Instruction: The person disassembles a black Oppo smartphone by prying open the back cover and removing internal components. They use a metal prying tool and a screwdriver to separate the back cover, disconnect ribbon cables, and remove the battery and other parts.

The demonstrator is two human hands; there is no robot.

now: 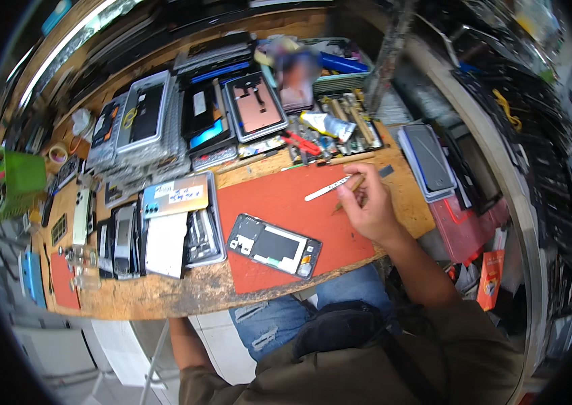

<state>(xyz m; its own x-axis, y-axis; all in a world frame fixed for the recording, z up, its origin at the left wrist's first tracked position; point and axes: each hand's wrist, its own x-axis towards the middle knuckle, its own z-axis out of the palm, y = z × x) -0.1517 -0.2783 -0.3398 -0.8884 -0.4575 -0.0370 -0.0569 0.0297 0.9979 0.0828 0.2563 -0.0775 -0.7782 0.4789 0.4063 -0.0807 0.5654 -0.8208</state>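
Note:
An opened phone (274,247), its back cover off and inner parts showing, lies on a red-orange mat (259,202) in front of me. To the right of it, above the mat, my right hand (370,206) is closed in a pinch. From its fingers a slim pale strip with small dark holes (325,189) points left. A thin brownish tool (341,204) also shows at the fingertips; its exact kind is unclear. Of my left arm only the forearm (188,344) is visible; the hand is hidden beneath the table edge.
Left of the mat sit a plastic tray (217,229) with phone parts and stacks of boxed screens (143,115). Behind are a tube (328,125), red pliers (303,143) and several hand tools. More phones (427,158) lie right. The wooden table's front edge (164,305) crosses before my lap.

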